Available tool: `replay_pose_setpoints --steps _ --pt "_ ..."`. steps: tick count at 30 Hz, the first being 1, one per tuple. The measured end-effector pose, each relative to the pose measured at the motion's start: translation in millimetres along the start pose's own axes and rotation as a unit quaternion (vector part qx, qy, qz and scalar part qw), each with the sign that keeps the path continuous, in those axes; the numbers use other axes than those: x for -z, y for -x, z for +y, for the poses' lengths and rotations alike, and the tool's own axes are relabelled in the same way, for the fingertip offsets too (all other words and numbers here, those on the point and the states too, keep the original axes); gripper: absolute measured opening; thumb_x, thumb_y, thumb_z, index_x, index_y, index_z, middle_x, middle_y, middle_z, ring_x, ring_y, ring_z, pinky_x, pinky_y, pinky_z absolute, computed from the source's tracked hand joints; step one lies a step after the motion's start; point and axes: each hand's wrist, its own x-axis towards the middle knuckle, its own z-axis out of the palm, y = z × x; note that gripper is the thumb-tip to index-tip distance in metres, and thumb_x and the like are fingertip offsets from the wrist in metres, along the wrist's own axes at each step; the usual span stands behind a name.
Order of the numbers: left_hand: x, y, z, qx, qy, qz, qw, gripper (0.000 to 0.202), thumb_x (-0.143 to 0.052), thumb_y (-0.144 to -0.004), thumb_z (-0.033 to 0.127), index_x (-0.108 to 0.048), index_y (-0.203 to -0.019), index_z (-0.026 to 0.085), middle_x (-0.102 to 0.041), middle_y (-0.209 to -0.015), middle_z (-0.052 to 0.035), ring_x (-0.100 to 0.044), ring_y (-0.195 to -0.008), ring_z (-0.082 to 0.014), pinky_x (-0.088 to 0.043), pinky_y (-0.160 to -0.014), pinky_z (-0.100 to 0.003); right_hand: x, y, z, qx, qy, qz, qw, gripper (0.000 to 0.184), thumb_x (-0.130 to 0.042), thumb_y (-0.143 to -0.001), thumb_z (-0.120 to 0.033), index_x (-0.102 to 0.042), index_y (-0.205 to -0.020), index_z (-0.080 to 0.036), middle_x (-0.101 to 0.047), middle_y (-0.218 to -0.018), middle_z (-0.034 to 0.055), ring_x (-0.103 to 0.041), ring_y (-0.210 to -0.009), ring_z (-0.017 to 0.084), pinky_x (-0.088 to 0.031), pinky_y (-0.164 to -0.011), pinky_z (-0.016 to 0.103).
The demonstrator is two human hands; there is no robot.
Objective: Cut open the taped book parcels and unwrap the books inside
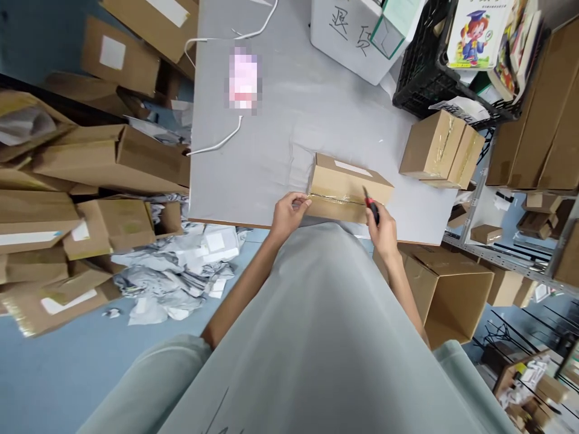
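At the near edge of the grey table [271,150], seen in the head view, a taped cardboard box [346,187] lies lengthwise across the person's front, probably so that its tape seam [339,199] is within easy reach of both hands. The left hand [287,216] has thumb and fingers drawn together at the box's left end, likely to steady it; whether they pinch the tape I cannot tell. The right hand [383,232] is wrapped around a red-and-black cutter [371,207], its tip pointing away from the body, seemingly for control. The box lies between the hands, extending beyond them toward the table's far side, with the cutter over its right end
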Motion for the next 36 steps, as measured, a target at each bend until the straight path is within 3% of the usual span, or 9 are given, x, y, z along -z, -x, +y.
replay_pose_setpoints --steps 4,7,16,23,29,36 --pt "3.0 -0.9 -3.2 -0.005 0.019 -0.024 1.000 0.021 -0.075 -0.087 0.039 -0.074 -0.097 0.020 -0.078 -0.098 -0.0060 -0.072 -0.086 -0.0199 -0.060 -0.079 -0.031 6.9 -32.9 -61.9 0.094 0.100 -0.175 0.975 0.042 -0.042 -0.119 -0.040 -0.065 -0.150 -0.022 -0.076 -0.140 0.0132 -0.073 -0.123 0.028 -0.054 -0.099 0.035" --pt "3.0 -1.0 -7.0 -0.005 0.029 -0.029 0.999 0.021 -0.074 -0.087 0.038 -0.075 -0.098 0.020 -0.079 -0.097 -0.0063 -0.072 -0.085 -0.0196 -0.060 -0.079 -0.031 5.1 -46.4 -92.0 0.103 0.193 -0.242 0.945 0.041 -0.041 -0.120 -0.038 -0.066 -0.150 -0.023 -0.077 -0.139 0.0128 -0.075 -0.118 0.028 -0.052 -0.095 0.034" --pt "2.9 4.2 -12.3 -0.037 0.042 -0.031 0.998 0.029 -0.072 -0.087 0.047 -0.075 -0.098 0.021 -0.081 -0.106 -0.0079 -0.072 -0.086 -0.0205 -0.061 -0.080 -0.033 6.2 -48.2 -118.1 0.100 0.304 -0.285 0.903 0.042 -0.035 -0.122 -0.037 -0.065 -0.146 -0.019 -0.077 -0.137 0.0180 -0.078 -0.117 0.030 -0.056 -0.096 0.037" --pt "3.7 8.2 -17.1 -0.052 0.044 -0.016 0.998 0.030 -0.072 -0.085 0.051 -0.075 -0.093 0.022 -0.080 -0.101 -0.0079 -0.072 -0.085 -0.0215 -0.062 -0.083 -0.035 7.6 -46.6 -148.2 0.066 0.334 -0.311 0.887 0.045 -0.037 -0.112 -0.005 -0.065 -0.146 -0.016 -0.078 -0.135 0.0200 -0.079 -0.123 0.027 -0.061 -0.097 0.034" --pt "-0.7 24.6 -11.9 -0.070 0.006 0.001 0.998 0.025 -0.070 -0.091 0.047 -0.074 -0.093 0.023 -0.076 -0.098 -0.0058 -0.071 -0.087 -0.0206 -0.058 -0.077 -0.031 20.5 -34.3 -139.8 0.067 0.323 -0.305 0.893 0.041 -0.038 -0.113 -0.004 -0.068 -0.140 -0.011 -0.079 -0.130 0.0234 -0.079 -0.123 0.027 -0.064 -0.096 0.033" --pt "-13.7 31.5 13.1 -0.122 -0.044 0.018 0.991 0.024 -0.069 -0.096 0.045 -0.077 -0.096 0.023 -0.076 -0.100 -0.0056 -0.071 -0.090 -0.0203 -0.056 -0.079 -0.031 41.3 -22.6 -82.2 0.067 0.302 -0.310 0.899 0.044 -0.044 -0.110 -0.005 -0.064 -0.148 -0.014 -0.081 -0.123 0.0216 -0.081 -0.117 0.027 -0.064 -0.093 0.034"
